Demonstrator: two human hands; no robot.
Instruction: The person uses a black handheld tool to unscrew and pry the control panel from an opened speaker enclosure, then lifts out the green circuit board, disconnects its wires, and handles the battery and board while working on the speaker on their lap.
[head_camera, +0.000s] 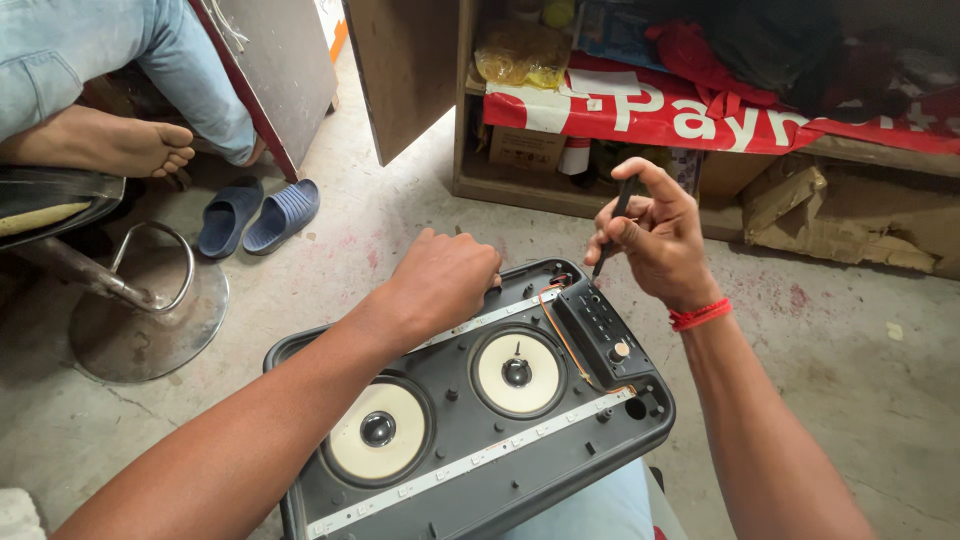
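Already stripped of its grille, speaker box (470, 420) on lap; left hand (440, 280) clenched over its far edge, right hand (655, 235) pinching screwdriver (610, 225) above control panel (605, 330), probably at a screw.

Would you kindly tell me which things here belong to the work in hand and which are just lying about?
In hand:
- speaker panel, steadied by the left hand
- screwdriver, held upright in the right hand at the panel's corner
- control block on the panel

Lying about:
- blue slippers
- stool base
- red banner
- cardboard
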